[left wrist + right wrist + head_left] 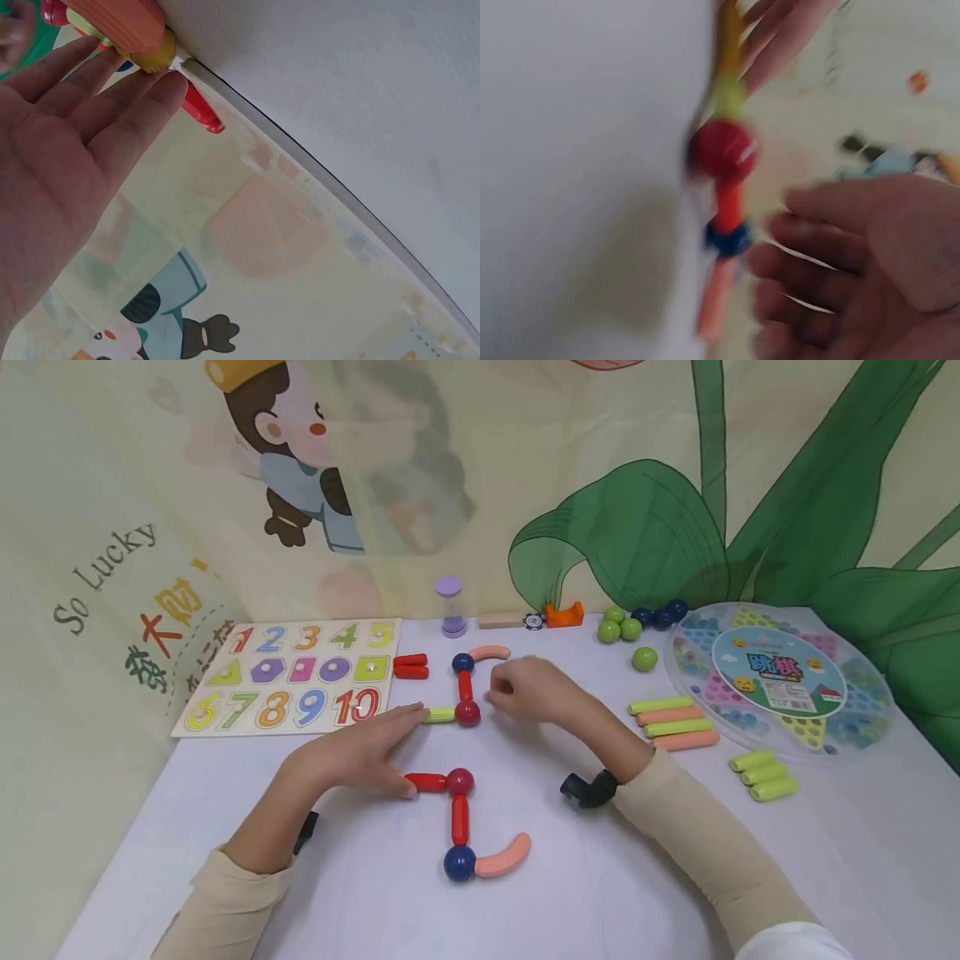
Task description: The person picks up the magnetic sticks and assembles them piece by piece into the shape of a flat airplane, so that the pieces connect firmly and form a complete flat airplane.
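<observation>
On the tabletop (600,885), the upper red ball (467,713) is being flanked by a straight-fingered left hand (365,749) and a loosely curled, empty right hand (536,690); its light steadying is being advised

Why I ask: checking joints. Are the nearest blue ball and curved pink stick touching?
Touching: the head view shows the pink stick end-on against the blue ball.

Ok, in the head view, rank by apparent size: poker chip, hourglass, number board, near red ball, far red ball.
1. Number board
2. Hourglass
3. Near red ball and far red ball: too alike to rank
4. Poker chip
</observation>
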Action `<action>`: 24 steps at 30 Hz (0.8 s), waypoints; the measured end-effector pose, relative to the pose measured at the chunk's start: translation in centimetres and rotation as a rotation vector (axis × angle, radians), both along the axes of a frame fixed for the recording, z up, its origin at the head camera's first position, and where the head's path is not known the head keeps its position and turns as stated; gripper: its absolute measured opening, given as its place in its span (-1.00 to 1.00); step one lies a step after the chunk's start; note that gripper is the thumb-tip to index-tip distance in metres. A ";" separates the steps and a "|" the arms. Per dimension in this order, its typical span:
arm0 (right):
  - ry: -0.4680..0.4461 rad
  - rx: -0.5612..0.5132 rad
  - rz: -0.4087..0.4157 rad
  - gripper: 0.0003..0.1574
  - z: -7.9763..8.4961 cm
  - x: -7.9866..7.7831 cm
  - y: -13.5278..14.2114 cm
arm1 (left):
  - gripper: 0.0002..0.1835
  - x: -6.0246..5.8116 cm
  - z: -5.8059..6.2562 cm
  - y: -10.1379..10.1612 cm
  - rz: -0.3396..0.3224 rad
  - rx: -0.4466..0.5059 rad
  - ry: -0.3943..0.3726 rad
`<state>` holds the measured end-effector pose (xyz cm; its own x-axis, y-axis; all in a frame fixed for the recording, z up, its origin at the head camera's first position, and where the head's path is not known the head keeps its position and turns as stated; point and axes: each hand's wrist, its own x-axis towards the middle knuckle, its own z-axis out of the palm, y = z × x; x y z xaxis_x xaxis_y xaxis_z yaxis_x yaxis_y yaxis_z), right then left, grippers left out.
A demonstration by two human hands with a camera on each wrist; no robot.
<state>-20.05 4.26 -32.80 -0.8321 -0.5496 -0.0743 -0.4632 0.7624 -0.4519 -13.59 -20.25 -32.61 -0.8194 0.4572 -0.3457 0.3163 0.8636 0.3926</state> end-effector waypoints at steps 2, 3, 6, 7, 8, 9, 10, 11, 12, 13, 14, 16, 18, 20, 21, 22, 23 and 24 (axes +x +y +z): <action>-0.064 0.049 0.157 -0.77 0.9 3.0 -0.2 | 0.04 -0.1 -0.1 0.0 0.000 -0.002 0.003; -0.087 0.077 0.228 -0.70 1.2 4.5 -0.4 | 0.04 -0.1 -0.1 -0.1 -0.001 -0.001 0.004; -0.089 0.185 0.380 -0.52 1.4 9.0 -1.1 | 0.04 -0.1 -0.1 -0.1 -0.009 0.010 0.001; -0.056 0.230 0.418 -0.47 1.3 10.2 -1.4 | 0.03 -0.1 -0.1 -0.1 -0.009 0.011 0.002; -0.016 0.274 0.446 -0.44 1.1 11.2 -1.7 | 0.03 -0.1 0.0 -0.1 -0.008 0.014 0.002; 0.024 0.316 0.463 -0.41 0.8 12.1 -1.9 | 0.03 -0.1 0.0 -0.1 -0.008 0.017 0.001; 0.069 0.350 0.476 -0.41 0.5 12.8 -2.2 | 0.03 -0.1 0.0 -0.1 -0.008 0.018 -0.001; 0.108 0.375 0.479 -0.41 0.2 13.3 -2.4 | 0.03 -0.1 0.1 -0.1 -0.009 0.018 -0.001; 0.133 0.386 0.478 -0.43 -0.1 13.7 -2.6 | 0.03 -0.2 0.1 -0.1 -0.010 0.020 -0.001; 0.149 0.387 0.473 -0.46 -0.4 13.9 -2.7 | 0.03 -0.2 0.1 -0.1 -0.011 0.023 -0.004; 0.158 0.380 0.465 -0.49 -0.7 14.1 -2.7 | 0.03 -0.2 0.1 -0.1 -0.011 0.025 -0.006; 0.167 0.353 0.453 -0.54 -1.2 14.3 -2.8 | 0.04 -0.2 0.1 -0.1 -0.008 0.025 -0.009; 0.167 0.320 0.444 -0.55 -1.4 14.3 -2.7 | 0.04 -0.2 0.1 -0.1 -0.002 0.025 -0.013; 0.163 0.307 0.435 -0.55 -1.5 14.3 -2.6 | 0.04 -0.2 0.2 -0.1 0.002 0.027 -0.016; 0.159 0.305 0.432 -0.55 -1.5 14.4 -2.6 | 0.04 -0.1 0.2 -0.1 0.002 0.028 -0.016; 0.157 0.302 0.428 -0.55 -1.5 14.4 -2.6 | 0.04 -0.1 0.2 -0.1 0.001 0.029 -0.016; 0.149 0.302 0.422 -0.55 -1.5 14.4 -2.5 | 0.03 -0.1 0.2 -0.1 0.002 0.029 -0.015; 0.137 0.304 0.417 -0.56 -1.4 14.4 -2.5 | 0.03 -0.1 0.2 -0.1 0.000 0.031 -0.013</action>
<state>-5.66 1.75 -34.21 -0.5612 -0.8061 -0.1879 -0.7938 0.5884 -0.1536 -13.71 -20.33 -32.44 -0.8150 0.4677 -0.3422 0.3104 0.8509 0.4238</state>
